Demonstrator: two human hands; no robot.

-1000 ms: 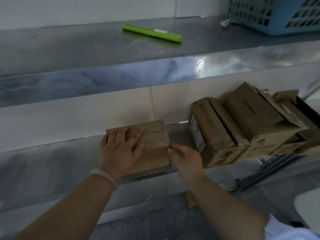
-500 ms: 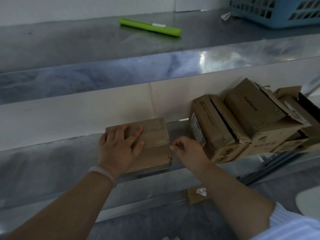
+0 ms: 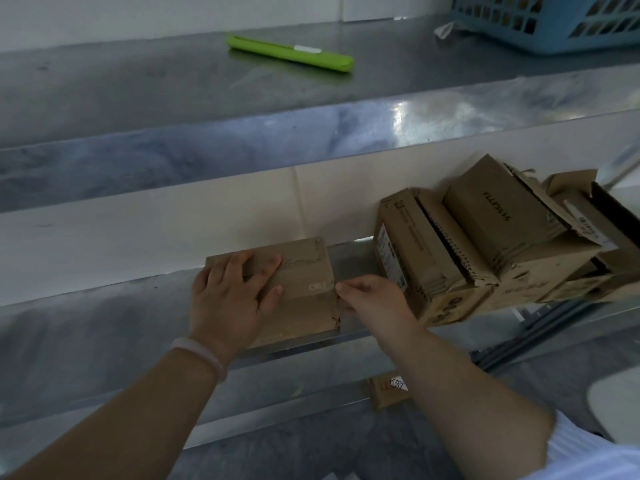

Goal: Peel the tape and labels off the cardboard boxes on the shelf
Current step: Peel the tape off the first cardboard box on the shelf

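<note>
Left hand [image 3: 232, 299] spread flat on box [image 3: 304, 306]; right hand [image 3: 374, 299] pinches its right edge. A gap of shelf [image 3: 349, 261] separates box from leaning stack [image 3: 485, 251].

I see a shiny metal top shelf [image 3: 173, 98] catching light, a lower shelf [image 3: 86, 323], a pale wall [image 3: 138, 230] and grey floor [image 3: 346, 455].

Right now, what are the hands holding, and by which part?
The left hand presses flat on top of the flat box, gripping nothing. The right hand pinches its right edge; tape or cardboard, I cannot tell.
</note>
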